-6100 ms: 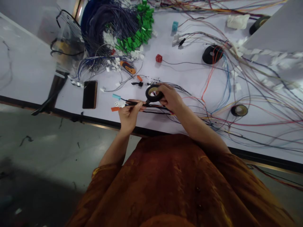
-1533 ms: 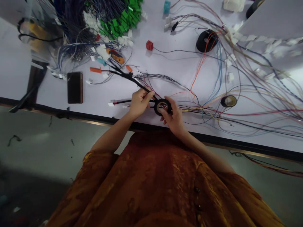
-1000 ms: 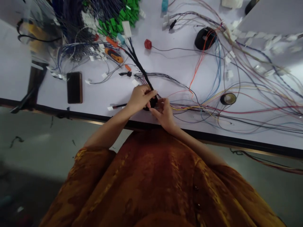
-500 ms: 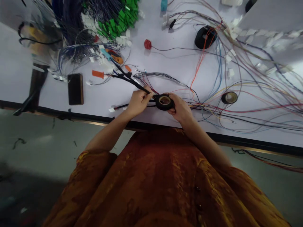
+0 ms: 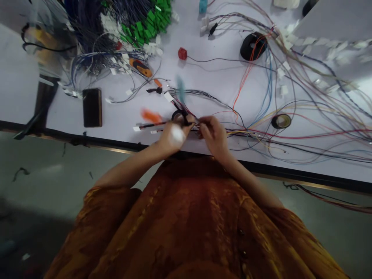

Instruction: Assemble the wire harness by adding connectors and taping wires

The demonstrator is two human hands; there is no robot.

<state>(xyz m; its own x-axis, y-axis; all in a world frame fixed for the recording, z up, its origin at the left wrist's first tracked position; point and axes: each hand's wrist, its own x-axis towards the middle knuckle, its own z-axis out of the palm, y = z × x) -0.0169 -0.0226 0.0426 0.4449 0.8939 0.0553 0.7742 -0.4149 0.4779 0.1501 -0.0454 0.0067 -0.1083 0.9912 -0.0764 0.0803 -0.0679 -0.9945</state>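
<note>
Black-wrapped bundle [image 5: 185,117] being pinched by left hand [image 5: 167,140]

At three o'clock, wires [image 5: 236,132] are being met by the right hand [image 5: 215,136]; its grip cannot be told. At nine, just beside, the tape roll [image 5: 174,114] is being partly hidden. If the orange connector [image 5: 151,116] beyond were being swung, wires could be snagged.

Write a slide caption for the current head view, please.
Left hand and right hand close together at wires, near a black tape roll.
</note>
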